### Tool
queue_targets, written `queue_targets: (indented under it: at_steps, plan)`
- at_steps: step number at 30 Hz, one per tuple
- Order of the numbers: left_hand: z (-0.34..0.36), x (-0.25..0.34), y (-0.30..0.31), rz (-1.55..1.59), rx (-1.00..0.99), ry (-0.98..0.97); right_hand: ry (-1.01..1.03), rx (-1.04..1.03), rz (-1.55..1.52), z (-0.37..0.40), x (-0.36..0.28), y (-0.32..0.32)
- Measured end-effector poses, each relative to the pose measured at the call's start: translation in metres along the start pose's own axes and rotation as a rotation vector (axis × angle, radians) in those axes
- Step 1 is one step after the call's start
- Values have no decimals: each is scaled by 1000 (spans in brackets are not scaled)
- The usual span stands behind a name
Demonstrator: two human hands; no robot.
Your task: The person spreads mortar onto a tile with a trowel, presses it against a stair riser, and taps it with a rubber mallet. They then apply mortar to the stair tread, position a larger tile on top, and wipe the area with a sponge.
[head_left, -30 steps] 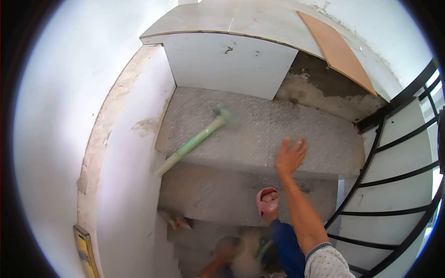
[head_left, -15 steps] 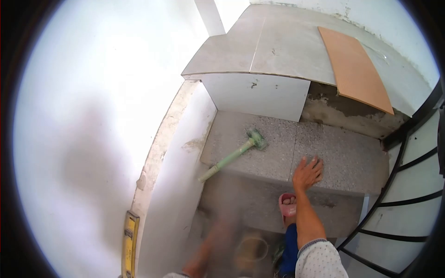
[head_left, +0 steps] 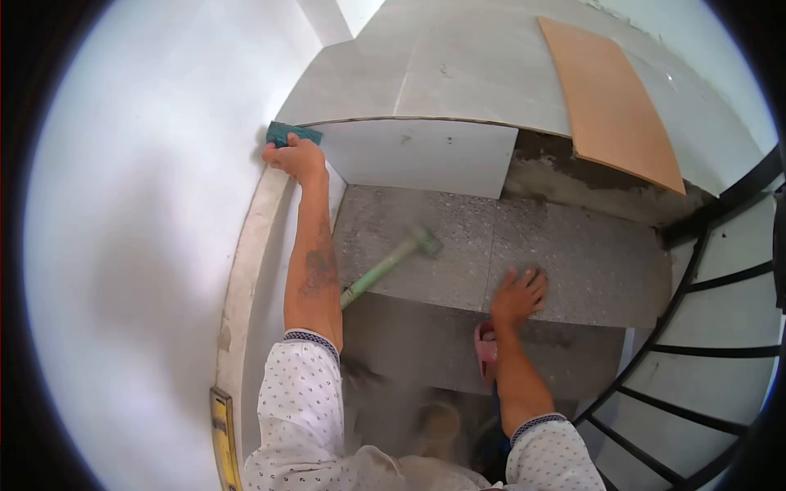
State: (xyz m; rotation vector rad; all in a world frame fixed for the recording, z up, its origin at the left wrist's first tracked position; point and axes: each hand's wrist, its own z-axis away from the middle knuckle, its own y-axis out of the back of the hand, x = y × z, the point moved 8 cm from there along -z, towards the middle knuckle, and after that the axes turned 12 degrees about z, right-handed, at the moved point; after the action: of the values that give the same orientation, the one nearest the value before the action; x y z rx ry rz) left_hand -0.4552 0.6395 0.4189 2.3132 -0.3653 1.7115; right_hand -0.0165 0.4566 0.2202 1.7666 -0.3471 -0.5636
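My left hand [head_left: 296,159] is closed on a dark green block [head_left: 288,133] at the corner where the ledge top, the white wall and the upper tiled surface meet. My right hand [head_left: 518,296] lies with fingers spread on the speckled grey step tile [head_left: 585,270], near its front edge. Between my arms a green mallet [head_left: 385,270] rests on the step's left part, its handle end partly hidden by my left forearm.
An orange-brown ribbed board [head_left: 614,102] lies on the upper grey surface [head_left: 475,65]. A yellow level [head_left: 223,434] stands at the lower left ledge [head_left: 237,303]. Black railing bars [head_left: 712,350] run down the right. A pink slipper [head_left: 485,352] is on the lower step.
My left hand has come up from the blurred lower area to the ledge corner, now with the green block. My right hand stays on the step. The view has shifted slightly.
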Motion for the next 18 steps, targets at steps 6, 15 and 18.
queue_targets:
  at_steps: [6, 15, 18]
  plan:
    - [41, -2, -41, 276, -120, 5, -53, -2, 68, -6, 0, -11]
    - [257, 63, -97, 520, -339, -97, -63, 49, 33, -6, -4, -5]
    - [296, 71, -106, 485, -452, -94, -37, 95, 131, -5, 6, -22]
